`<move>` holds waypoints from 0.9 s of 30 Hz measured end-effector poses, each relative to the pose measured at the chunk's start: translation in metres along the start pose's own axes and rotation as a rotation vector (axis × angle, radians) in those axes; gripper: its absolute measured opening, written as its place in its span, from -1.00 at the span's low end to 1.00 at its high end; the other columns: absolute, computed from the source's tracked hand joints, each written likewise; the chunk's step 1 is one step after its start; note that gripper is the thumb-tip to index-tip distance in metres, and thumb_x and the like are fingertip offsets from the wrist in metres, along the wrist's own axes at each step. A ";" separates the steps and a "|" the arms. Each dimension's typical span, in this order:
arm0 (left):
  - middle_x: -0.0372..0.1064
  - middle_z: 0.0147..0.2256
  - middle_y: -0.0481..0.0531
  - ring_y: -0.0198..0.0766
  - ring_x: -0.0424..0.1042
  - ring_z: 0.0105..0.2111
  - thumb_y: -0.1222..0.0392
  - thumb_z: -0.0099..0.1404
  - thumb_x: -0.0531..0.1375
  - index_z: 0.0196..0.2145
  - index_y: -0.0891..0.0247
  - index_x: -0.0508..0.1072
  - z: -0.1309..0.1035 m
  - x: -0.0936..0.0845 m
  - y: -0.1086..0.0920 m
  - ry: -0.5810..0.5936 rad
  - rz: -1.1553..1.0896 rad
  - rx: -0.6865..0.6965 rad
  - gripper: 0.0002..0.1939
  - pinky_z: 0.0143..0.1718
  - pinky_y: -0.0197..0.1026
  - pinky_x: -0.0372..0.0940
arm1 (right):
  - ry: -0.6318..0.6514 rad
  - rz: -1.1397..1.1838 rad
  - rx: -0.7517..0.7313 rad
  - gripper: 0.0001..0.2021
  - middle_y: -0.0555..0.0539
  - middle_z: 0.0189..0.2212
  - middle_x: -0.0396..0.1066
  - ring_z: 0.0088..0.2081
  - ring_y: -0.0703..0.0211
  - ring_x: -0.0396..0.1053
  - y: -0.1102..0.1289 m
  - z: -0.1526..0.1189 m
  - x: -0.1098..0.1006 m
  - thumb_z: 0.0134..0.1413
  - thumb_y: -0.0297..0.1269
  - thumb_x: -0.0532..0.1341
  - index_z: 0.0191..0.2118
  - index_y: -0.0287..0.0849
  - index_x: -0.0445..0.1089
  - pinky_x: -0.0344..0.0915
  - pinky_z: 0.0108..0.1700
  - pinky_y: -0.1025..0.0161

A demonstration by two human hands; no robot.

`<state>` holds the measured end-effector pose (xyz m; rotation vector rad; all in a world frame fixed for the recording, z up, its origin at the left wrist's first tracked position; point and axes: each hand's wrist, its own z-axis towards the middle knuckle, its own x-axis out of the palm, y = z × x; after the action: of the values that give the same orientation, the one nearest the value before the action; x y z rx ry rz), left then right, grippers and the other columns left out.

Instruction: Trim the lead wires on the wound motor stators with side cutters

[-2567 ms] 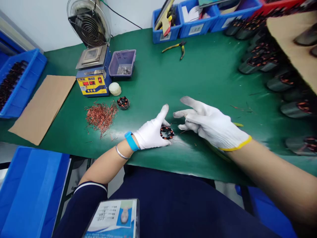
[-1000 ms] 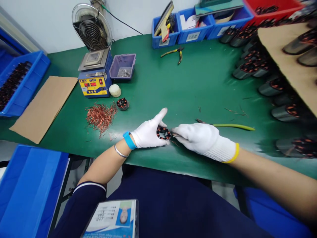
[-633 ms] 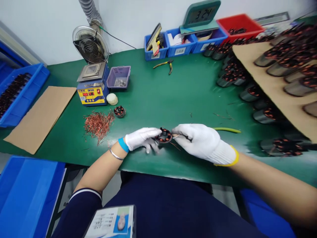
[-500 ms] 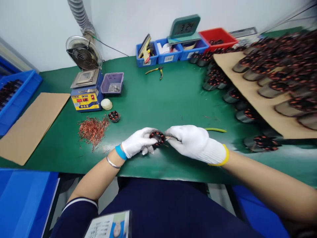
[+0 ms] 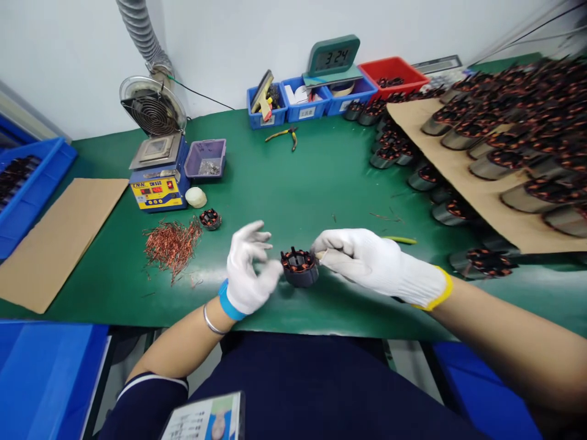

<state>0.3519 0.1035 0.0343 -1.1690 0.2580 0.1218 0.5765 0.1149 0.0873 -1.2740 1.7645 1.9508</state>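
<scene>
A black motor stator (image 5: 299,269) with copper windings is upright near the front edge of the green table. Just left of it, my left hand (image 5: 251,272), in a white glove, has its fingers apart and holds nothing. My right hand (image 5: 355,256), also gloved, is at the stator's right side with thumb and fingers pressed together; a small pale tip shows between them, and what it belongs to is hidden. Another small stator (image 5: 210,219) stands beside a pile of copper wire bits (image 5: 173,245). A green-handled tool (image 5: 400,240) lies partly behind my right hand.
At the left are a solder pot (image 5: 158,177), a purple tray (image 5: 205,159) and cardboard (image 5: 64,238). Pliers (image 5: 284,134) lie before blue bins (image 5: 306,105), a clock (image 5: 333,56) and a red bin (image 5: 394,76). Many stators cover a board (image 5: 458,177) at the right.
My left hand has let go of the stator, moved left and opened. The stator now stands upright and slightly lower in view. My right hand stays beside it.
</scene>
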 end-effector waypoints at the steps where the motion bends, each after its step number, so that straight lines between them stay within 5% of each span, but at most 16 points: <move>1: 0.50 -0.07 0.26 -0.06 0.55 -0.16 -0.41 0.27 0.06 -0.39 0.19 0.34 0.005 0.000 0.001 0.084 -0.105 -0.226 -0.44 -0.24 0.03 0.52 | -0.015 -0.029 -0.009 -0.70 -0.04 -0.56 0.41 -0.56 0.23 0.24 0.003 0.000 0.000 0.13 -0.11 0.06 -0.33 -0.17 0.47 0.14 -0.50 0.29; 3: 0.52 -0.26 0.25 -0.11 0.54 -0.41 -0.54 0.23 -0.11 -0.28 0.26 0.40 0.015 0.000 0.005 0.492 -0.362 -0.619 -0.24 -0.53 -0.11 0.45 | -0.043 -0.099 -0.034 -0.71 -0.08 -0.50 0.47 -0.53 0.22 0.31 0.009 0.000 0.000 0.14 -0.14 0.06 -0.31 -0.17 0.49 0.16 -0.47 0.29; 5: 0.50 -0.36 0.20 -0.21 0.46 -0.59 -0.54 0.18 -0.03 -0.20 0.32 0.39 0.022 -0.002 0.008 0.786 -0.553 -0.808 -0.22 -0.68 -0.24 0.30 | -0.055 -0.168 -0.033 -0.70 -0.08 -0.47 0.50 -0.50 0.21 0.35 0.010 0.001 0.002 0.16 -0.13 0.06 -0.30 -0.15 0.49 0.15 -0.46 0.30; 7: 0.50 -0.24 0.19 -0.25 0.48 -0.57 -0.36 0.12 0.23 -0.07 0.29 0.33 0.022 -0.002 0.008 0.711 -0.621 -0.769 -0.32 -0.66 -0.29 0.29 | -0.061 -0.211 0.010 -0.69 -0.05 -0.49 0.48 -0.51 0.20 0.34 0.006 0.004 0.004 0.16 -0.11 0.04 -0.32 -0.12 0.48 0.11 -0.49 0.30; 10: 0.38 0.10 0.30 -0.07 0.58 -0.16 -0.09 0.02 0.44 -0.01 0.19 0.31 0.011 -0.001 0.003 0.401 -0.480 -0.430 -0.34 -0.32 -0.10 0.50 | -0.052 -0.132 0.032 -0.70 -0.02 -0.56 0.40 -0.54 0.21 0.28 -0.003 0.009 0.006 0.16 -0.07 0.04 -0.36 -0.12 0.43 0.09 -0.50 0.29; 13: 0.21 0.28 0.34 0.13 0.40 0.17 -0.15 0.02 0.45 -0.32 0.20 0.40 -0.001 0.001 -0.003 0.284 -0.151 -0.013 -0.53 0.10 0.20 0.38 | 0.018 0.082 0.039 -0.69 0.03 -0.61 0.30 -0.58 0.23 0.21 -0.006 0.011 0.006 0.15 0.00 0.07 -0.41 -0.12 0.35 0.12 -0.51 0.29; 15: 0.23 0.28 0.30 0.14 0.37 0.18 -0.25 0.09 0.38 -0.49 0.19 0.31 -0.004 0.001 -0.003 0.193 0.009 0.099 -0.51 0.17 0.26 0.32 | 0.060 0.196 0.081 -0.69 0.06 -0.65 0.25 -0.61 0.25 0.16 -0.004 0.010 0.006 0.14 0.03 0.09 -0.40 -0.11 0.32 0.10 -0.54 0.29; 17: 0.28 0.23 0.29 0.09 0.41 0.13 -0.35 0.18 0.25 -0.45 0.18 0.31 -0.002 0.001 0.000 0.047 0.024 0.000 -0.48 0.09 0.21 0.39 | 0.068 0.229 0.097 -0.69 0.07 -0.66 0.22 -0.64 0.26 0.12 -0.001 0.010 0.006 0.12 0.04 0.10 -0.38 -0.12 0.33 0.08 -0.57 0.28; 19: 0.39 0.11 0.31 0.05 0.51 0.00 -0.46 0.25 0.08 -0.26 0.20 0.39 0.007 0.001 0.004 0.107 -0.109 -0.308 -0.39 -0.13 0.11 0.49 | 0.037 0.174 0.065 -0.69 0.05 -0.65 0.26 -0.63 0.25 0.12 0.001 0.010 0.007 0.11 0.01 0.10 -0.36 -0.14 0.37 0.09 -0.56 0.28; 21: 0.50 -0.07 0.33 0.00 0.57 -0.26 -0.54 0.25 -0.03 -0.07 0.25 0.41 0.016 -0.001 0.008 0.486 -0.339 -0.683 -0.23 -0.40 0.00 0.49 | -0.015 0.076 0.026 -0.69 0.02 -0.61 0.31 -0.59 0.23 0.17 0.000 0.012 0.009 0.12 -0.01 0.10 -0.37 -0.14 0.40 0.12 -0.52 0.27; 23: 0.54 -0.16 0.31 -0.10 0.53 -0.47 -0.53 0.20 0.07 0.01 0.29 0.40 0.022 -0.004 0.010 0.782 -0.535 -0.873 -0.18 -0.59 -0.12 0.39 | -0.027 0.008 0.026 -0.68 0.03 -0.62 0.31 -0.57 0.22 0.20 -0.002 0.013 0.011 0.17 -0.02 0.07 -0.37 -0.13 0.41 0.15 -0.48 0.26; 24: 0.53 -0.13 0.29 -0.15 0.52 -0.50 -0.46 0.14 0.21 0.05 0.28 0.38 0.024 -0.005 0.010 0.794 -0.593 -0.865 -0.19 -0.61 -0.16 0.36 | -0.015 -0.012 0.035 -0.67 0.03 -0.62 0.30 -0.57 0.22 0.21 -0.003 0.014 0.011 0.18 -0.02 0.06 -0.38 -0.13 0.40 0.16 -0.47 0.26; 27: 0.43 0.10 0.26 -0.18 0.57 -0.33 -0.13 -0.14 0.55 0.11 0.16 0.34 0.021 -0.009 0.004 0.561 -0.660 -0.596 -0.10 -0.40 -0.14 0.48 | 0.022 0.017 0.073 -0.68 0.04 -0.63 0.29 -0.59 0.23 0.20 -0.005 0.014 0.010 0.16 0.01 0.07 -0.40 -0.12 0.37 0.15 -0.48 0.27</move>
<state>0.3454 0.1246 0.0409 -1.8135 0.3237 -0.7671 0.5680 0.1250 0.0754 -1.2655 1.8449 1.8702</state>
